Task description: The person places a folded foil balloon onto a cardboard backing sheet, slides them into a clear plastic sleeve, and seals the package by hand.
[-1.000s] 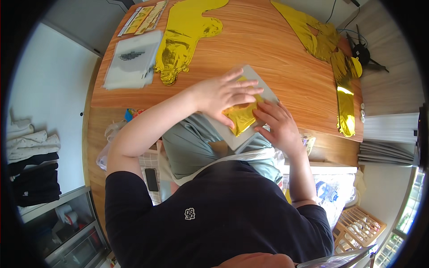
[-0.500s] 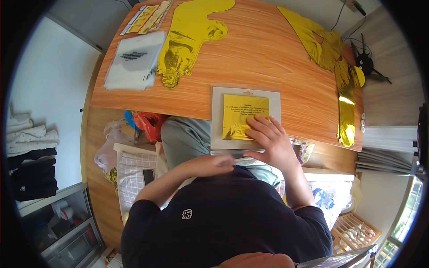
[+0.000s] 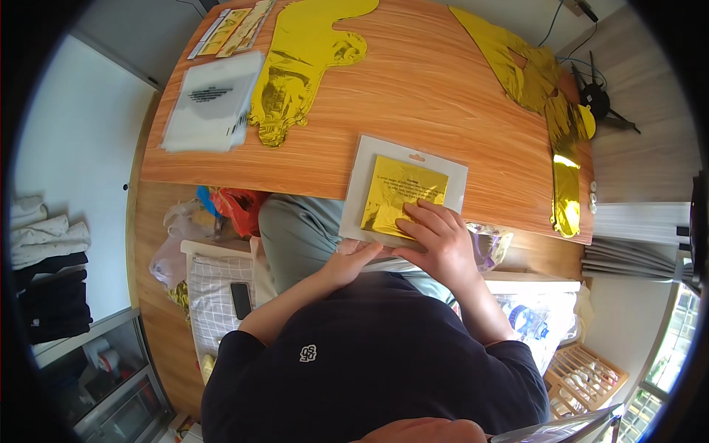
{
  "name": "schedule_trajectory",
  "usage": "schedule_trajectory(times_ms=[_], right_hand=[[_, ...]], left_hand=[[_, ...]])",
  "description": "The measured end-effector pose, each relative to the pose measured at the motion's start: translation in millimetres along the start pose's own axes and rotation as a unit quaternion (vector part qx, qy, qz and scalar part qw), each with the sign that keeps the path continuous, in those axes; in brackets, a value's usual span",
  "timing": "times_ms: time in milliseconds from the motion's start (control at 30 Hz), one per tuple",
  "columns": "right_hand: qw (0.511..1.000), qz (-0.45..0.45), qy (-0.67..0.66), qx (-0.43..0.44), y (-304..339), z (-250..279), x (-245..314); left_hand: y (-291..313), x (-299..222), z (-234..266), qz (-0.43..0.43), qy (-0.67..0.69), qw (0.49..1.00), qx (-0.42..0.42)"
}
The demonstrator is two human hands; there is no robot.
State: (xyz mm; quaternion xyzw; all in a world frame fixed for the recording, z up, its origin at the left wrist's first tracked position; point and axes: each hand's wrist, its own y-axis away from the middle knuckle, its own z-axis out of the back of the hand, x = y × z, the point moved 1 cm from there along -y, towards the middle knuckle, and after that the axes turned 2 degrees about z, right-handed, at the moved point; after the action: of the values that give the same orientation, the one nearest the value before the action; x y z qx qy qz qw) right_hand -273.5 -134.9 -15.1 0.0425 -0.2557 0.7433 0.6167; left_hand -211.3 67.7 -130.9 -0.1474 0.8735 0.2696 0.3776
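At the table's near edge lies a flat clear plastic bag (image 3: pixel 353 214) with a pale card back and a hang hole, tilted a little. Inside it shows a folded square of gold foil (image 3: pixel 384 210) under dark print. My right hand (image 3: pixel 439 240) rests on the bag's lower right, its fingers stretched flat over the foil and nothing in its grasp. The bag's lower edge is between the thumb and fingers of my left hand (image 3: pixel 358 258); part of those fingers is hidden.
A gold foil balloon (image 3: pixel 303 70) lies flat at the left, beside a stack of clear bags (image 3: pixel 210 103) and printed cards (image 3: pixel 233 33). More gold foil (image 3: pixel 532 74) stretches along the table's right side. A phone (image 3: pixel 241 300) lies on a checked cushion (image 3: pixel 214 288) at the lower left.
My left hand has come forward from in front of my body to the bag's lower edge. The bag has turned slightly clockwise, and my right hand has stayed on it.
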Motion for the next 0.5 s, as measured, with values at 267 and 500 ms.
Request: schedule_trajectory(times_ms=[267, 500], right_hand=[[1.0, -0.019, -0.015, 0.012, 4, -7, 18], [0.982, -0.149, -0.105, -0.039, 9, 28, -24]], left_hand=[[5, 14, -1, -0.082, 0.04, 0.996, 0.012], [17, -33, 12, 0.06, -0.028, 0.998, 0.022]])
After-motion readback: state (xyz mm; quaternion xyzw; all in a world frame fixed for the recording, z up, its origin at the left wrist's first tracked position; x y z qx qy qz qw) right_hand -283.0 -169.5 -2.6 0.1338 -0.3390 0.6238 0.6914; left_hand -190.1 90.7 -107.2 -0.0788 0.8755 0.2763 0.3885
